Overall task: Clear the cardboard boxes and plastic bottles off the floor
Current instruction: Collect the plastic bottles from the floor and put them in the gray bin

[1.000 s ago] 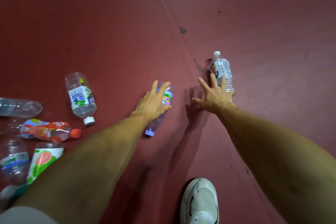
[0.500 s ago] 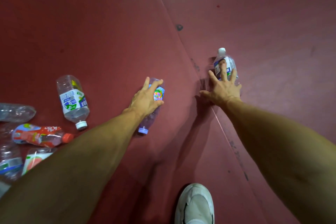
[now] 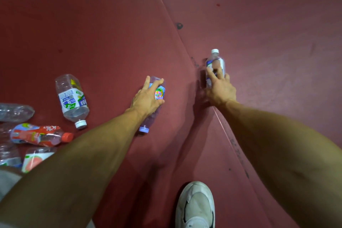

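Floor: dark red, with a thin seam running from the top down between the two arms.
Left arm: reached forward and down from the lower left, nearly straight, back of the wrist up.
Left hand: lay over the middle of the purple-capped bottle, fingers curled across its bright label and thumb hooked round the right side, gripping it.
Purple-capped bottle: lay on the floor left of the seam, cap towards the person, bottom pointing away.
Right arm: stretched in from the lower right, crossing the seam at the wrist.
Right hand: closed round the lower half of the white-capped bottle, fingers wrapped round the clear plastic.
White-capped bottle: just right of the seam, cap pointing away from the person; whether it touched the floor could not be told.
Other bottles: a big clear bottle lay near the left hand; a red-labelled bottle, a crushed clear bottle and a pink-labelled bottle were bunched at the left edge.
Shoe: white, on the floor at the bottom between the arms.
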